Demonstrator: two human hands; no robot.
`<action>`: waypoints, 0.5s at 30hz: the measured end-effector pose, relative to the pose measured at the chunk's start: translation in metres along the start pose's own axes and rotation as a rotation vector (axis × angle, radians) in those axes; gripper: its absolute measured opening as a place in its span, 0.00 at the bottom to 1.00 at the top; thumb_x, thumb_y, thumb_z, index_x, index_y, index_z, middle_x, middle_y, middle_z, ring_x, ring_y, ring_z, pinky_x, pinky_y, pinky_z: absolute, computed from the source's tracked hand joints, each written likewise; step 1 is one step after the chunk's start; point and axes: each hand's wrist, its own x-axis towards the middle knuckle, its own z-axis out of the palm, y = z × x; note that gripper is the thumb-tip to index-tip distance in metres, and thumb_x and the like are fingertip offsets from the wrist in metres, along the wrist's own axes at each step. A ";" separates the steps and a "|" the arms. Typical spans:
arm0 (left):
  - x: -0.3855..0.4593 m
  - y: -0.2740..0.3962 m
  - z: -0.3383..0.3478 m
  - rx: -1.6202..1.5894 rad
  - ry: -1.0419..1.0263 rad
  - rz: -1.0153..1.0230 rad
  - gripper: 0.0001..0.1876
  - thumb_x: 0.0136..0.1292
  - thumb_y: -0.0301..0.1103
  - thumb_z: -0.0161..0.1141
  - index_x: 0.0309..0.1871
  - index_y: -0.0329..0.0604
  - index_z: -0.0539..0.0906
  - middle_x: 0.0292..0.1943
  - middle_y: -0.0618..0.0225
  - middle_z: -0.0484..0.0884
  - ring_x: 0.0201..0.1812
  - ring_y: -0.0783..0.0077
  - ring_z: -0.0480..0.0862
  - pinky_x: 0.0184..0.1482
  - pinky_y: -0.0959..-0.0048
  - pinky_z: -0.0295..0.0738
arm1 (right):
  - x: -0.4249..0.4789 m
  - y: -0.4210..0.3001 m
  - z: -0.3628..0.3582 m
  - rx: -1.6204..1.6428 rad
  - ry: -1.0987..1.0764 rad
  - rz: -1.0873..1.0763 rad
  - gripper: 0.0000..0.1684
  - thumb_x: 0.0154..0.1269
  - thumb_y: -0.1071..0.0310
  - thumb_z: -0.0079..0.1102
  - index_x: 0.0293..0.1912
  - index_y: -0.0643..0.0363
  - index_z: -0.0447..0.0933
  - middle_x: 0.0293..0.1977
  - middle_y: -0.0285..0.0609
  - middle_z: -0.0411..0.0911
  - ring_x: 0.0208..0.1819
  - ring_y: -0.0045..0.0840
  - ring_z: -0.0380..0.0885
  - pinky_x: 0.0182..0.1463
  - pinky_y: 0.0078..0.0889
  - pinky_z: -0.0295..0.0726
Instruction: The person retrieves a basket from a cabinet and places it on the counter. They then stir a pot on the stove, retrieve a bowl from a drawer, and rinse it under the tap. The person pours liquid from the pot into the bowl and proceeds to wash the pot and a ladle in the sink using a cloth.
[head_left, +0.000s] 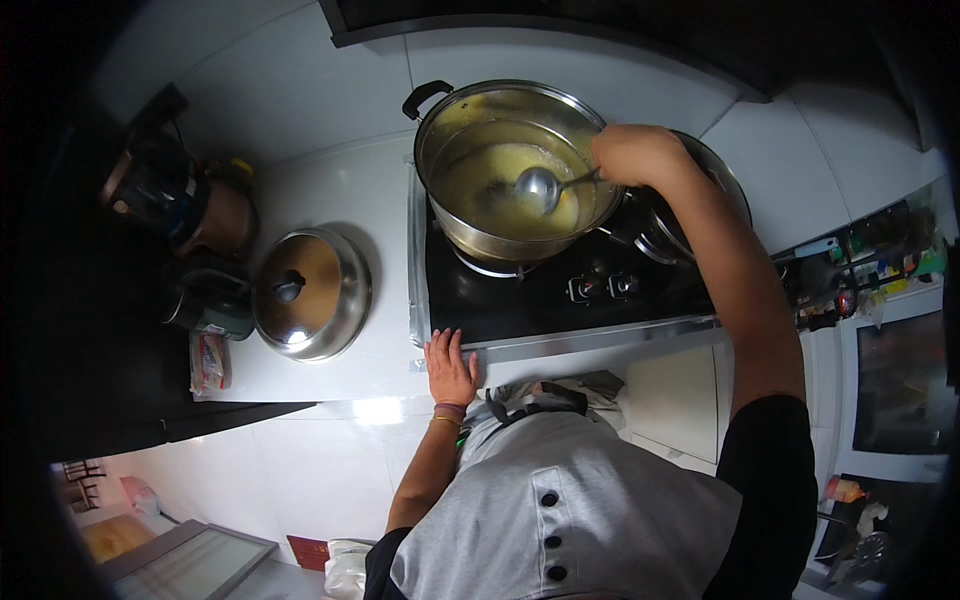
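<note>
My right hand is closed on the handle of a metal ladle, whose bowl is over or at the surface of a cloudy yellowish liquid. The liquid is in a large stainless steel pot with black handles, standing on the left burner of a black gas hob. Whether the ladle holds liquid I cannot tell. My left hand rests flat, holding nothing, on the hob's front left corner, by its silvery taped edge. Two bracelets circle the left wrist.
Partly behind my right arm, another pan sits on the right burner. Left on the counter stand a domed steel lid with a black knob, a dark kettle, a blender-like appliance and a packet. Bottles crowd the far right.
</note>
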 end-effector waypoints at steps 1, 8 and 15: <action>0.001 -0.001 0.000 -0.005 0.000 0.010 0.27 0.64 0.42 0.55 0.65 0.42 0.67 0.63 0.55 0.66 0.70 0.51 0.59 0.73 0.50 0.46 | 0.003 0.001 0.001 0.018 -0.022 -0.066 0.13 0.60 0.71 0.52 0.42 0.63 0.82 0.42 0.50 0.82 0.43 0.39 0.83 0.43 0.39 0.82; 0.002 0.001 0.003 0.030 -0.009 0.029 0.27 0.64 0.42 0.54 0.65 0.41 0.67 0.64 0.55 0.66 0.70 0.51 0.59 0.73 0.50 0.46 | 0.043 -0.006 0.026 0.023 0.211 0.100 0.12 0.59 0.69 0.54 0.40 0.57 0.83 0.37 0.50 0.82 0.42 0.42 0.82 0.45 0.43 0.81; -0.001 -0.001 0.003 0.019 0.002 0.020 0.28 0.63 0.42 0.55 0.65 0.41 0.68 0.63 0.56 0.67 0.70 0.52 0.59 0.73 0.50 0.47 | 0.002 0.001 0.007 0.066 0.013 -0.061 0.13 0.61 0.72 0.50 0.41 0.59 0.83 0.40 0.49 0.83 0.43 0.39 0.83 0.42 0.42 0.82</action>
